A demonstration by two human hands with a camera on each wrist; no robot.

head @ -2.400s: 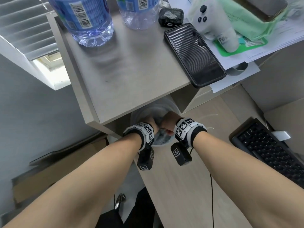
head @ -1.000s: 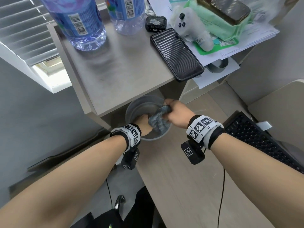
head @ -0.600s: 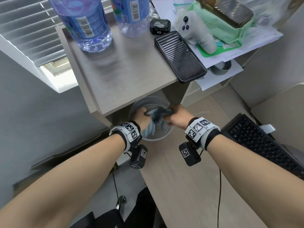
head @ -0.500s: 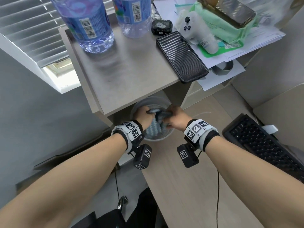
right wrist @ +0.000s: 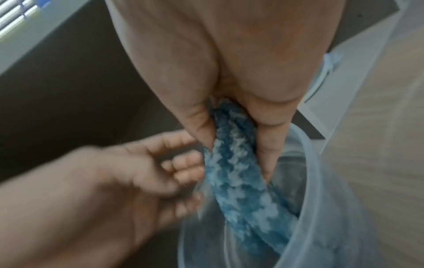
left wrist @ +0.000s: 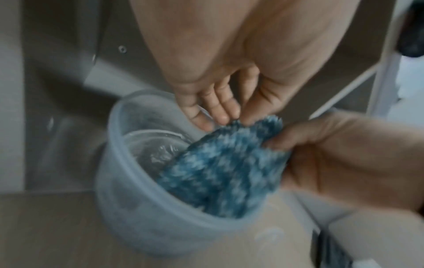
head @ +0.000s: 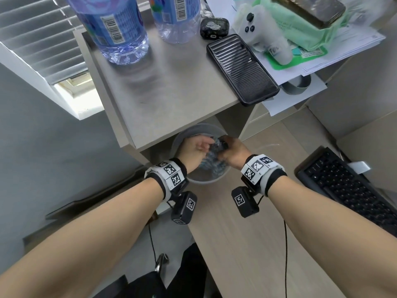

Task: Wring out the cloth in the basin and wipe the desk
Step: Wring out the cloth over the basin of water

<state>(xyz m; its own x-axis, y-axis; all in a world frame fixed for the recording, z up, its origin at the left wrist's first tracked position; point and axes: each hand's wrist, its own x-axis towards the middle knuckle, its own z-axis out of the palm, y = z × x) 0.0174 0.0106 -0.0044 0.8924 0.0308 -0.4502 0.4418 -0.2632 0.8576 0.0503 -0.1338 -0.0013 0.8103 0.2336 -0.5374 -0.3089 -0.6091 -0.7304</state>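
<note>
A blue-and-white knitted cloth [head: 212,166] [left wrist: 218,172] [right wrist: 241,181] hangs into a translucent basin [head: 202,181] [left wrist: 160,226] [right wrist: 314,172] that stands on the wooden desk [head: 247,244] under a raised shelf. My right hand [head: 225,147] [left wrist: 280,145] [right wrist: 236,137] grips the cloth's upper part between thumb and fingers. Beside it my left hand [head: 204,146] [left wrist: 238,117] [right wrist: 190,168] pinches the cloth's top edge with its fingertips. The cloth's lower end rests inside the basin, where a little water [left wrist: 156,145] lies at the bottom.
The grey shelf [head: 171,82] overhangs the basin's far half. On it stand two water bottles [head: 111,29] [head: 176,18], a black phone [head: 242,67], a white controller [head: 264,33] and papers. A black keyboard [head: 348,190] lies to the right on the desk.
My left hand rose from low in the basin to the cloth's top beside the right hand. The right hand kept hold of the cloth and drew slightly nearer the left.
</note>
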